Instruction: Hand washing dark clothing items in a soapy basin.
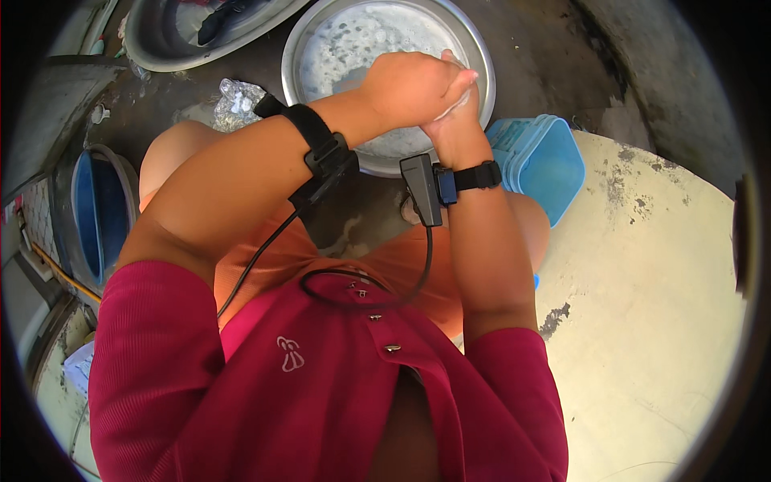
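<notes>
Over a round metal basin (485, 80) of foamy, greyish-white water, my two hands are pressed together. My left hand (414, 87) is closed, its back toward me, and reaches across to the right hand. My right hand (459, 119) is mostly covered by the left; its closed fingers show only in part. A thin white streak, foam or a bit of wet cloth, shows where the hands meet. What lies between the palms is hidden.
A larger metal basin (173, 60) with a dark item in it stands at far left. Crumpled clear plastic (237, 104) lies beside my left knee. Stacked light-blue square buckets (554, 173) stand right of the foamy basin. A blue basin (88, 217) leans at left.
</notes>
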`<action>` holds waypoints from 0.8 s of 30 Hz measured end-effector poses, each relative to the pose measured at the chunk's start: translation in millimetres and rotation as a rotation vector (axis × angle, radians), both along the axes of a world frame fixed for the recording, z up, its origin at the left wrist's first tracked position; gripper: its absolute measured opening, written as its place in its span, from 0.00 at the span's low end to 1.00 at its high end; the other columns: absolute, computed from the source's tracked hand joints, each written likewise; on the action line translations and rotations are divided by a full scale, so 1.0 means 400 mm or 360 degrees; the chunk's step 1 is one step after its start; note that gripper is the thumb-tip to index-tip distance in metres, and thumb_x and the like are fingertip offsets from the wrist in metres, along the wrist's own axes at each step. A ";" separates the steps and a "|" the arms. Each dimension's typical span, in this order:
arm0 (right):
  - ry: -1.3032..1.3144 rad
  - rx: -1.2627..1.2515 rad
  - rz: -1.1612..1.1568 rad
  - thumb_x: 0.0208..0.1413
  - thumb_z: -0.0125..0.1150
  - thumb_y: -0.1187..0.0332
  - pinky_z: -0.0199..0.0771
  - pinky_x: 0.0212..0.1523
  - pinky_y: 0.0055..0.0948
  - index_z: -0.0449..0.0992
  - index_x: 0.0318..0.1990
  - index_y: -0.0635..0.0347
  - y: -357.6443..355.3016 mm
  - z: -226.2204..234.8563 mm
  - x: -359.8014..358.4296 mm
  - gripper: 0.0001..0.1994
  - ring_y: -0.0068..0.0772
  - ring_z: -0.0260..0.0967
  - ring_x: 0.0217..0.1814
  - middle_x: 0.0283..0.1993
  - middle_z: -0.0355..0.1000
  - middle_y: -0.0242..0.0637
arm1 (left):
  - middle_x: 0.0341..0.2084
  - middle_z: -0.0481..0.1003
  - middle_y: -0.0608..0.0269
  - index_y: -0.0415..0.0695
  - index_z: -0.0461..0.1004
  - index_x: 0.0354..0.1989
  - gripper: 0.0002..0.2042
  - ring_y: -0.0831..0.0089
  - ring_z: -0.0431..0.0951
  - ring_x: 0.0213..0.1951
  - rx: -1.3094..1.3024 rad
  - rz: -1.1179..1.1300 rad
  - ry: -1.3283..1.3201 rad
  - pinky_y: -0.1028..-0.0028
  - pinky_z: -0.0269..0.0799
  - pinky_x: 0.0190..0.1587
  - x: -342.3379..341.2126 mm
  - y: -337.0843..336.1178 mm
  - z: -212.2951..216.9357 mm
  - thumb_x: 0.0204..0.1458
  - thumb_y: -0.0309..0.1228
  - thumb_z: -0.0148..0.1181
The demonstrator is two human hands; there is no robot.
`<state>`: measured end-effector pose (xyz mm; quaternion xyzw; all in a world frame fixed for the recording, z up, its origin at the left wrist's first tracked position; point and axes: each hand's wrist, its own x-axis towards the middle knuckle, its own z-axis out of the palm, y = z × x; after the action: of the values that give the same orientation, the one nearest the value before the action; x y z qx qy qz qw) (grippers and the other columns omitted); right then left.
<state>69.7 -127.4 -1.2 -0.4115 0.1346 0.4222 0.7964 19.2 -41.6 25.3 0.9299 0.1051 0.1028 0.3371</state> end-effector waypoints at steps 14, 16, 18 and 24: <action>-0.0083 -0.0531 0.0112 0.58 0.39 0.51 0.57 0.55 0.47 0.58 0.56 0.64 0.046 0.035 -0.042 0.27 0.42 0.58 0.57 0.57 0.59 0.44 | 0.21 0.74 0.55 0.47 0.75 0.26 0.24 0.55 0.74 0.28 0.0118 0.0116 0.0268 0.63 0.69 0.29 0.006 0.083 -0.022 0.54 0.51 0.37; -0.0128 -0.0545 0.0148 0.58 0.42 0.51 0.65 0.49 0.41 0.60 0.53 0.64 0.051 0.055 -0.039 0.25 0.39 0.65 0.51 0.51 0.64 0.40 | 0.21 0.74 0.54 0.46 0.75 0.26 0.23 0.55 0.73 0.27 -0.0035 0.0258 0.0229 0.64 0.68 0.29 0.018 0.110 -0.034 0.52 0.53 0.42; -0.0209 -0.0185 0.0180 0.56 0.47 0.52 0.65 0.50 0.37 0.60 0.54 0.64 0.052 0.093 -0.043 0.26 0.36 0.64 0.52 0.52 0.64 0.40 | 0.18 0.72 0.57 0.41 0.74 0.24 0.23 0.65 0.70 0.21 -0.0478 0.0300 0.0206 0.71 0.64 0.25 0.027 0.136 -0.031 0.49 0.52 0.51; -0.0311 -0.0074 0.0306 0.54 0.53 0.61 0.68 0.42 0.29 0.68 0.39 0.61 0.011 0.098 -0.011 0.13 0.26 0.67 0.41 0.39 0.70 0.33 | 0.26 0.66 0.71 0.44 0.68 0.32 0.18 0.82 0.64 0.30 -0.1697 -0.0103 -0.0122 0.81 0.61 0.34 0.013 0.119 0.038 0.46 0.47 0.60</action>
<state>65.2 -123.1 37.9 -0.4800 0.0262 0.4513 0.7518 24.3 5.9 40.6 0.6278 0.1016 0.0587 0.7694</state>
